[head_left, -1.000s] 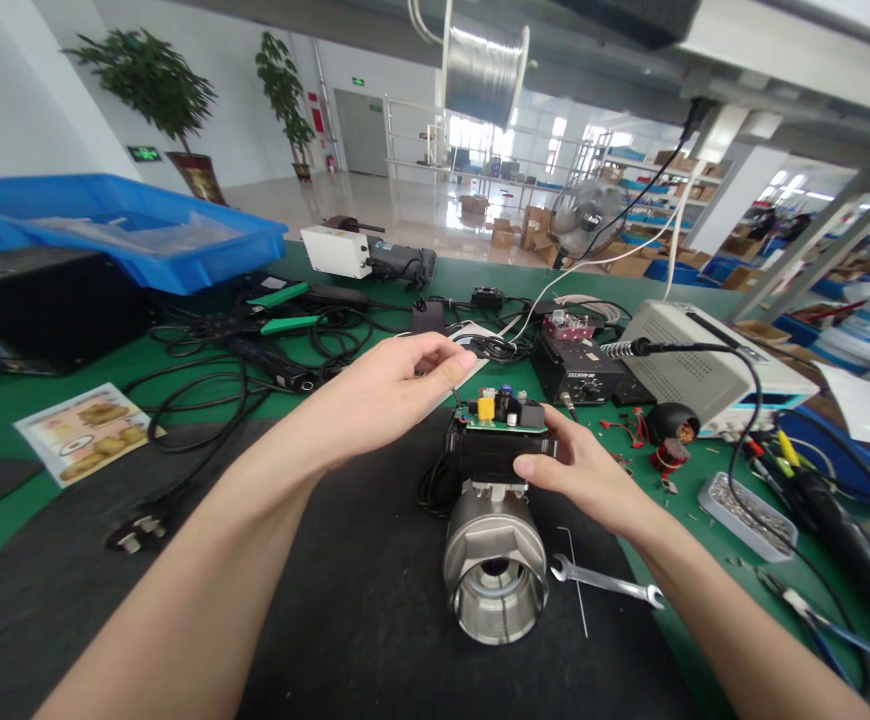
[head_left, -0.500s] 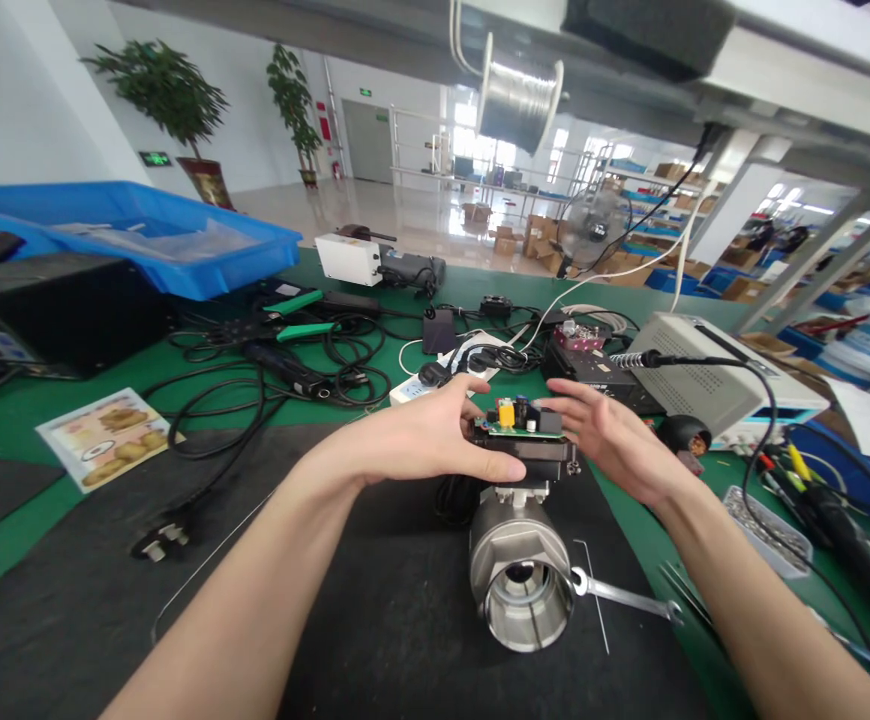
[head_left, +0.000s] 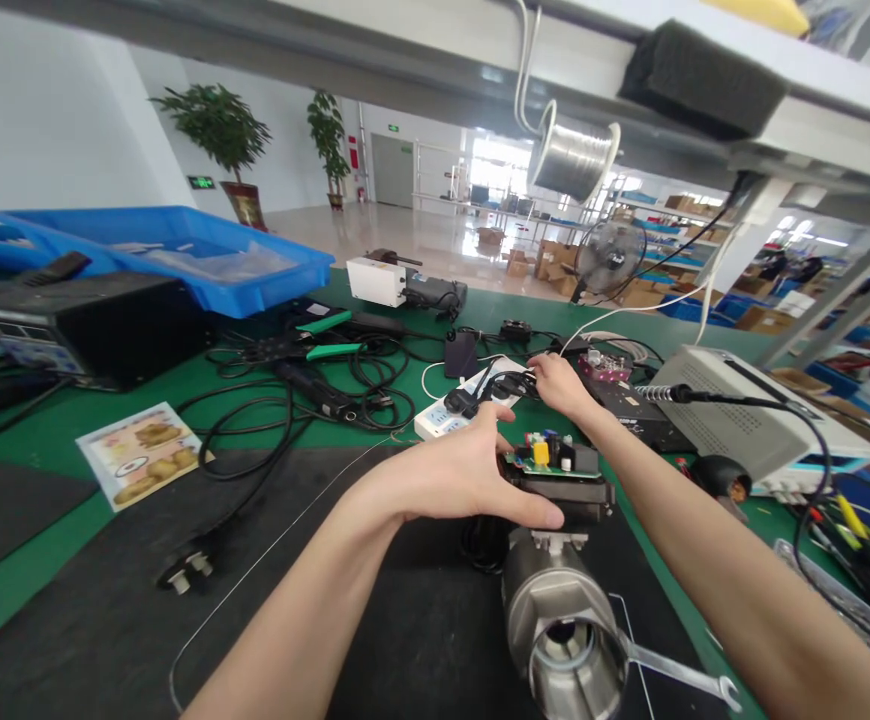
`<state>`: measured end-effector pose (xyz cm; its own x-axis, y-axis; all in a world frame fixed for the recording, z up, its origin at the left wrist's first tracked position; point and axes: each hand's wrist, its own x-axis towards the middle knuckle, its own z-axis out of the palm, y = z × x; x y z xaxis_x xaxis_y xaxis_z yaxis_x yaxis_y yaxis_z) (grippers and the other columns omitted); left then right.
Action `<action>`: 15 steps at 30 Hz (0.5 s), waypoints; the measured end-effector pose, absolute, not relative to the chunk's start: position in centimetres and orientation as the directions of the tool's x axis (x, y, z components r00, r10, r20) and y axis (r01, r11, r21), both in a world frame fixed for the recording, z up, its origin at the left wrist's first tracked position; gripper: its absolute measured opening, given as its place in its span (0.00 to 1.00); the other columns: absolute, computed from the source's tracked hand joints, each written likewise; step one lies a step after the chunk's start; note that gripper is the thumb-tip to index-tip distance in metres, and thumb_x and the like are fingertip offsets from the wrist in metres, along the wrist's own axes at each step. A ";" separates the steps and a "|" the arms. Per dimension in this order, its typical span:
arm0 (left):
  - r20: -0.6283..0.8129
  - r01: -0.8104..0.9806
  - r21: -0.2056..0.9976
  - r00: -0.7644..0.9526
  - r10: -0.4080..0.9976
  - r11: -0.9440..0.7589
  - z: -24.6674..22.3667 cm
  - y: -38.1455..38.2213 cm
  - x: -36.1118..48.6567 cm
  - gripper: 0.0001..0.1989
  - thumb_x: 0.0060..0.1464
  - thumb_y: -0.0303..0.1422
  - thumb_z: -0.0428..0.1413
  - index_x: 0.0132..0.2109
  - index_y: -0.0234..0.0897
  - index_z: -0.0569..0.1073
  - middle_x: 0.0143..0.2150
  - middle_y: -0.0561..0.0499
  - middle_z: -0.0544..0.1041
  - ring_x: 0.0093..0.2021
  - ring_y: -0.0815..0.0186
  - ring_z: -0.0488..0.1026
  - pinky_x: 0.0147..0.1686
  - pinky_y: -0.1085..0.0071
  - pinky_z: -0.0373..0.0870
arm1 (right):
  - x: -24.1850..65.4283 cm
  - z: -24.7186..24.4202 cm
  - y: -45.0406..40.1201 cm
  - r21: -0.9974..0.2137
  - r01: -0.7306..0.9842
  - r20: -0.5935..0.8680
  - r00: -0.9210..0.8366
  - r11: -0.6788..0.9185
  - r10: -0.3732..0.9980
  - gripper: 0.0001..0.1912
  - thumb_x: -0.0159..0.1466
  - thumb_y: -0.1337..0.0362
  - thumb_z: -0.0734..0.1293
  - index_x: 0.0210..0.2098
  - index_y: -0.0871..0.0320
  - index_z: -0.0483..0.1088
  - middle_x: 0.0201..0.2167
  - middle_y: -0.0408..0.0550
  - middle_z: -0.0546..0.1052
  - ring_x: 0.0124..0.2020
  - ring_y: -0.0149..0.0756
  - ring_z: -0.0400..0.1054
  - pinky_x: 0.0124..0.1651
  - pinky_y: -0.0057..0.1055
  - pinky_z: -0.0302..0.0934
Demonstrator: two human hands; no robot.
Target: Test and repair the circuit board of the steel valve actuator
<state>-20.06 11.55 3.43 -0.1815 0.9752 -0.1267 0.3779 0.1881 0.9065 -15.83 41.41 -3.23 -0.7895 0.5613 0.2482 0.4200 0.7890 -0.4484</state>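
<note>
Left hand on the housing, right hand stretched past the valve

The valve (head_left: 544, 590) stands on the black mat (head_left: 420, 640), its round mouth facing the person, its lowest part cut off by the view's bottom edge. On top of the valve sits the black housing (head_left: 581, 497), with the green board (head_left: 559, 470) uncovered and its yellow, blue and white parts facing up. The left hand (head_left: 472, 470) grasps the housing from the valve's left side, the thumb lying along the front and the fingers reaching behind. The right hand (head_left: 559, 383) is well beyond the valve, its fingers bent at the black cables (head_left: 510, 385) near the white strip (head_left: 429, 424); whether it grips one cannot be told, as the fingertips are too small and partly hidden.

Just right of the valve lie the spanner (head_left: 679, 671) and the hex key (head_left: 628, 620), the two crossing. Well left of the valve are a loose plug (head_left: 187, 572) on the mat and a picture card (head_left: 142, 455). Farther beyond the valve, to the left, rests the blue bin (head_left: 285, 290); to the right stands the grey unit (head_left: 742, 420)
</note>
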 end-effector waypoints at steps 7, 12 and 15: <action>-0.097 0.419 0.895 -0.159 0.982 0.156 4.1 11.5 -19.8 0.61 0.36 0.56 0.72 0.70 0.40 0.52 0.57 0.41 0.75 0.52 0.49 0.76 0.49 0.60 0.71 | -17.2 -3.4 42.1 -0.376 0.448 0.136 -0.839 0.811 0.526 0.18 0.71 0.57 0.68 0.57 0.58 0.71 0.56 0.53 0.75 0.52 0.43 0.73 0.53 0.47 0.71; -0.097 0.431 0.887 -0.177 0.979 0.165 4.4 11.3 -19.4 0.63 0.36 0.57 0.71 0.71 0.37 0.51 0.60 0.40 0.73 0.58 0.45 0.73 0.55 0.57 0.69 | -16.6 -3.4 41.9 -0.358 0.450 0.119 -0.847 0.818 0.518 0.17 0.71 0.57 0.68 0.56 0.58 0.71 0.55 0.53 0.75 0.51 0.43 0.73 0.53 0.46 0.71; -0.058 0.459 0.877 -0.196 0.979 0.144 4.9 11.2 -19.0 0.60 0.34 0.57 0.71 0.69 0.36 0.57 0.62 0.38 0.72 0.60 0.42 0.71 0.57 0.55 0.69 | -16.1 -3.3 41.3 -0.364 0.436 0.141 -0.848 0.823 0.512 0.17 0.71 0.57 0.68 0.57 0.57 0.71 0.55 0.53 0.75 0.51 0.42 0.74 0.52 0.45 0.72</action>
